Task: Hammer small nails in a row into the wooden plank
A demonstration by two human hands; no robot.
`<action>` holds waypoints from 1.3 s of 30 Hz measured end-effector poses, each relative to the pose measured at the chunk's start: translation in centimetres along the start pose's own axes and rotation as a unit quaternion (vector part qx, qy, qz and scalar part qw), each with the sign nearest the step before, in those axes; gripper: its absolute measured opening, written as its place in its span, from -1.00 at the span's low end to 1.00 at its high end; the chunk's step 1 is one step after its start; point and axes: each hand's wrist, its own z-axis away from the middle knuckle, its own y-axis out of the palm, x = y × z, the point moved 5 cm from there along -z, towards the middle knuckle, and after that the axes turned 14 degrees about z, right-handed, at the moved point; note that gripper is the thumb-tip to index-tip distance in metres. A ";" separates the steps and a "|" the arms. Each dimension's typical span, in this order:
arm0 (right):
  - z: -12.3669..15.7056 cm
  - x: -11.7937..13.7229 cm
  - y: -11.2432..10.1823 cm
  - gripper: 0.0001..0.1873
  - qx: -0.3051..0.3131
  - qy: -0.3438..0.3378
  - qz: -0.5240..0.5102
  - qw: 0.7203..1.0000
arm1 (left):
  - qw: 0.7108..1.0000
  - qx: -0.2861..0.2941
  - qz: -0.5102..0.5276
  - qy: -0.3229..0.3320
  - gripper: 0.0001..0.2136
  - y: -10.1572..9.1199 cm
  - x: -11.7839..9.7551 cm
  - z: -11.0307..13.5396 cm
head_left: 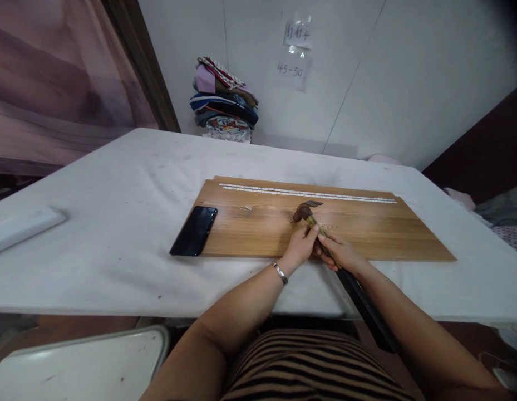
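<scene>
A claw hammer with a rusty brown head and a long black handle end lies slanted over the wooden board. My right hand is closed around its handle partway up, and the black end runs back under my right forearm. Just below the head, my left hand is closed with thumb and fingers against the handle's neck. Whether anything small sits between those fingers is hidden. A short row of nails shows in the board right of the hammer. Several loose nails lie on the board to the left.
Two white measuring strips run along the board's far side. A black phone rests over its left end. The white-covered table carries a white object at far left. Folded clothes are stacked by the wall.
</scene>
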 end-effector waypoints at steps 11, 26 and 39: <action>-0.1 -0.3 0.0 -0.62 0.006 -0.003 0.007 1.000 | 1.000 0.005 -0.007 -0.002 -0.64 -0.1 0.3 -0.2; 0.0 -0.4 0.0 -0.59 0.002 -0.010 -0.003 1.000 | 1.000 0.004 -0.003 -0.005 -0.65 0.1 0.0 0.1; 0.0 -0.3 0.1 -0.58 -0.005 -0.006 -0.017 1.000 | 1.000 -0.002 -0.001 -0.001 -0.65 0.1 -0.2 0.1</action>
